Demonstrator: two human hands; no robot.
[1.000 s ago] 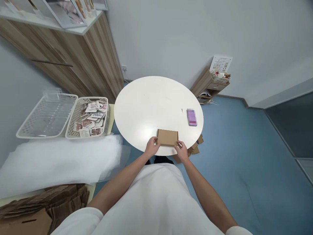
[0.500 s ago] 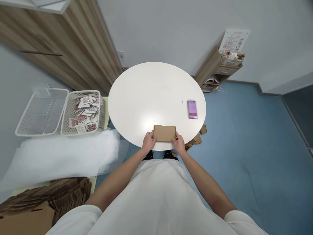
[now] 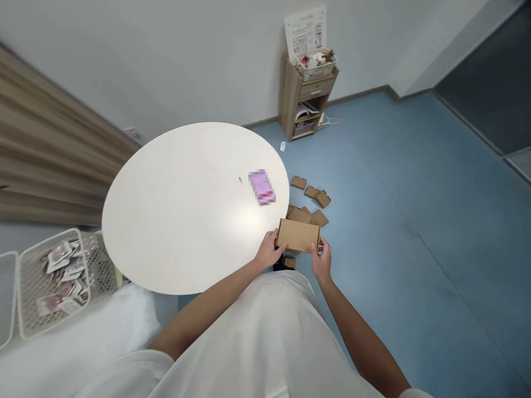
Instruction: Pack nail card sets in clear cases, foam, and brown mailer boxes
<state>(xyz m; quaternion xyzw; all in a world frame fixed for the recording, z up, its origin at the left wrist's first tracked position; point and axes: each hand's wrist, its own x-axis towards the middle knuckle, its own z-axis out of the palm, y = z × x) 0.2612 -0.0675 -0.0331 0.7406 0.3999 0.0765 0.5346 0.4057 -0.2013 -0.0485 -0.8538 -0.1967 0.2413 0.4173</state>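
A small closed brown cardboard box (image 3: 298, 235) is held in the air just past the right edge of the round white table (image 3: 182, 221). My left hand (image 3: 270, 251) grips its left end with curled fingers. My right hand (image 3: 322, 257) grips its right end, thumb on the near side. Below and beyond the box, several similar brown boxes (image 3: 310, 199) lie on the blue floor. A pink phone-sized object (image 3: 261, 187) rests on the table near its right edge.
A white basket (image 3: 62, 276) with several small packets stands at the left beside white foam sheeting (image 3: 83, 342). A small wooden shelf unit (image 3: 307, 94) stands against the far wall. A wooden cabinet (image 3: 50, 166) is at the left. Blue floor spreads to the right.
The box has left the table top and moved right, off the table's edge, still held in both hands. The view has swung to the right toward the floor.
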